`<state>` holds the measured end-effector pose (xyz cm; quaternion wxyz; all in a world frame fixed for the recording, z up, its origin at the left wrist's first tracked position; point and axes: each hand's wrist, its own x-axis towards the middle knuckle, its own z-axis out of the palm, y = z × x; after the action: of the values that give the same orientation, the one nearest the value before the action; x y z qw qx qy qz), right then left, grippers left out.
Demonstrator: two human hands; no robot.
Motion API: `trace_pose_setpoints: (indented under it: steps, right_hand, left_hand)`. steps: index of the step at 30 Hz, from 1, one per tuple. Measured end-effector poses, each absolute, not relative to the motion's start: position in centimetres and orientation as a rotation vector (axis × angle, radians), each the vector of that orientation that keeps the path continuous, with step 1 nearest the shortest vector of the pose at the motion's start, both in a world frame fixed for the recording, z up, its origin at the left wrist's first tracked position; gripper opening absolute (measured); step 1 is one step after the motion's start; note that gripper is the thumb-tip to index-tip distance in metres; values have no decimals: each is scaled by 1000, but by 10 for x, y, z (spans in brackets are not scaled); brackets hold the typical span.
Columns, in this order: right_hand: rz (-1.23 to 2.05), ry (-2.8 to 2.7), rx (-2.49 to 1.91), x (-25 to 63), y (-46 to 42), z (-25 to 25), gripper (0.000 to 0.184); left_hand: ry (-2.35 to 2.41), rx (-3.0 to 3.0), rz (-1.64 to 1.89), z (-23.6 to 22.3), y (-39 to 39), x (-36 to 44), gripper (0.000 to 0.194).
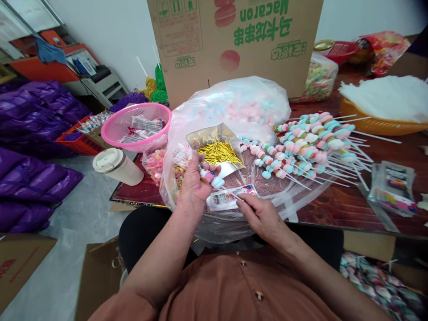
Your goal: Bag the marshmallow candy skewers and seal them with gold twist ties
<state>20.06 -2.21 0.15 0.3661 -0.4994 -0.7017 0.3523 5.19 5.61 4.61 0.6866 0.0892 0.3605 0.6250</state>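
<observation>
My left hand (195,183) is closed around the sweets of a candy skewer (217,181), whose pink, white and pale blue pieces show between the fingers. Its white stick slants down to the right, where my right hand (259,213) pinches the lower end. Just behind the hands lies an open pouch of gold twist ties (222,154). A printed clear wrapper (225,200) rests on the plastic beneath the skewer. To the right is a pile of finished-looking candy skewers (310,142), sticks pointing mostly right. Part of the held skewer is hidden by my left fingers.
A large clear bag (240,100) of marshmallow-like sweets sits before a cardboard box (214,40). At left are a pink basket (110,129) of packets and a lidded cup (118,167). More wrappers (393,187) and a yellow basket (371,122) stand at right.
</observation>
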Motion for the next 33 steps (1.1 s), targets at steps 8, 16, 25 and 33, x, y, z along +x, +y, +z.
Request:
trace_pose_setpoints:
  steps: [8, 16, 25, 33]
  right_hand:
    - [905, -1730, -1228, 183, -19, 6, 28]
    - [1078, -1617, -1272, 195, -14, 12, 36]
    - [807, -1700, -1283, 186, -21, 8, 30]
    - [582, -1790, -1354, 178, -19, 0, 26]
  left_hand:
    - [789, 277, 1314, 47, 46, 78, 36]
    - [724, 329, 1211, 41, 35, 63, 43]
    - [727, 375, 1209, 45, 36, 88, 36]
    - [900, 732, 1109, 34, 24, 95, 46]
